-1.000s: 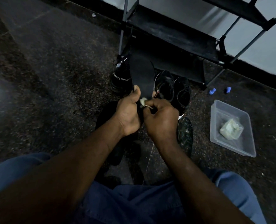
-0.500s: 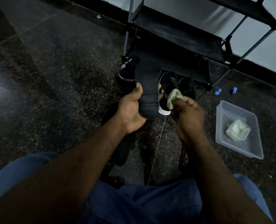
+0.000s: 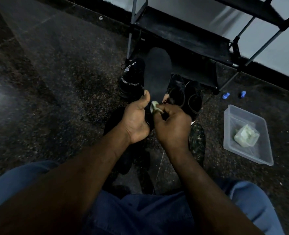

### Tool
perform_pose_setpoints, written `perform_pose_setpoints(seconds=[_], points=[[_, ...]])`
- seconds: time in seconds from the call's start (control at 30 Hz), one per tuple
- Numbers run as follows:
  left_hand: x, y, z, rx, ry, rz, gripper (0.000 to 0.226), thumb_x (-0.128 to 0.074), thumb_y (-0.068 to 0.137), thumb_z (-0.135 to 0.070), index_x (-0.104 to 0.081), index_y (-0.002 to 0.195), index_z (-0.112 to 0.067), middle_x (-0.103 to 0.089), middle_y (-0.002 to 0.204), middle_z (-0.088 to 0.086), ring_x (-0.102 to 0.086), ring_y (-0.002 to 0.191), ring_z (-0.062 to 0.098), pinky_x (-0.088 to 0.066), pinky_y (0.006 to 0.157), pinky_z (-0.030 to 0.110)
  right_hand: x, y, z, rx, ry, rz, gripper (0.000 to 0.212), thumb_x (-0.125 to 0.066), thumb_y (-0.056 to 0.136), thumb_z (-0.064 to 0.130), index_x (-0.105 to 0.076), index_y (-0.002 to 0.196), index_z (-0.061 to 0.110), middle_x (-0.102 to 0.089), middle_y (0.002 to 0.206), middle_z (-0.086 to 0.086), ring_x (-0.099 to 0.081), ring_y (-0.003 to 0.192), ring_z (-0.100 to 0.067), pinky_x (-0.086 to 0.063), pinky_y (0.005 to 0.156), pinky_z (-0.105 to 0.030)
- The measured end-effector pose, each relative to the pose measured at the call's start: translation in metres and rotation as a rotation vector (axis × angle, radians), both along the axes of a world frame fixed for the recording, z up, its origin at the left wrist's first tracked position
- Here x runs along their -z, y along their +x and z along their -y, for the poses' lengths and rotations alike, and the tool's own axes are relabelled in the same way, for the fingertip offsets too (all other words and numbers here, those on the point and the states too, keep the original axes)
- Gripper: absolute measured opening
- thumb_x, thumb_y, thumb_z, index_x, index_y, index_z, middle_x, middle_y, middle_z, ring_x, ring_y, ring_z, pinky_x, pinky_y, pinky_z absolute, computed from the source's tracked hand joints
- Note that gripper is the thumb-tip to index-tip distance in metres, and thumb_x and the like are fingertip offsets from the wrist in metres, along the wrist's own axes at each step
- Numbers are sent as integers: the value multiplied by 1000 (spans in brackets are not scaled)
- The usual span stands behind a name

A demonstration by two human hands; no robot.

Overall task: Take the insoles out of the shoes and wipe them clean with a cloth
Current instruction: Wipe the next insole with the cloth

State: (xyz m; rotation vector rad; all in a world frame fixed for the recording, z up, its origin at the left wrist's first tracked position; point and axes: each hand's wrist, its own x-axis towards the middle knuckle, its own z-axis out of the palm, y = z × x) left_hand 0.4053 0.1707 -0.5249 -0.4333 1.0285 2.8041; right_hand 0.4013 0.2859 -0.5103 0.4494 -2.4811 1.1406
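A dark speckled stone floor (image 3: 59, 92) carries everything. At the far side a black shoe rack (image 3: 187, 36) stands on it against the wall. Just in front of the rack sit a black sneaker (image 3: 131, 78) lettered "SPORT" and, to its right, a pair of dark shoes (image 3: 189, 97) side by side. Farther right lie two small blue caps (image 3: 225, 95), and nearer, a clear plastic tub (image 3: 265, 158) holding a pale cloth (image 3: 246, 135).

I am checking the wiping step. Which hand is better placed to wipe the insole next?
The right hand, probably. It already pinches the pale cloth against the heel end of the black insole, while the left hand grips that end and holds the insole up.
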Motion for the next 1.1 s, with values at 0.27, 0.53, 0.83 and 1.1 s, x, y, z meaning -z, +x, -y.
perform_pose_setpoints(seconds=[0.27, 0.53, 0.83, 1.1], points=[[1, -3, -1, -20, -2, 31, 66, -41, 105, -54, -53, 147, -3, -56, 148, 18, -57, 133, 30, -51, 109, 41, 1, 12, -3, -75, 74, -43, 11, -72, 79, 11, -78, 87, 15, -74, 86, -2, -68, 80, -20, -53, 74, -32], [1, -4, -1, -70, 21, 18, 59, -43, 107, -48, -54, 147, -6, -59, 147, 13, -59, 131, 24, -46, 114, 39, 1, 5, -2, 8, 76, 24, 16, -66, 79, 17, -80, 88, 16, -75, 87, -4, -69, 80, -23, -56, 71, -39], [-2, -3, -4, -74, -24, 34, 54, -40, 109, -47, -61, 141, -8, -63, 143, 9, -65, 114, 20, -52, 107, 37, 1, -3, -8, 83, 69, 68, 18, -67, 78, 16, -82, 89, 15, -77, 88, -6, -71, 80, -25, -59, 72, -39], [1, -1, -3, -27, -70, 59, 63, -43, 105, -54, -55, 147, -8, -62, 144, 12, -65, 121, 24, -57, 98, 34, -7, 7, 6, -43, 38, 81, 20, -66, 79, 18, -82, 91, 18, -78, 90, 1, -71, 82, -18, -57, 76, -33]])
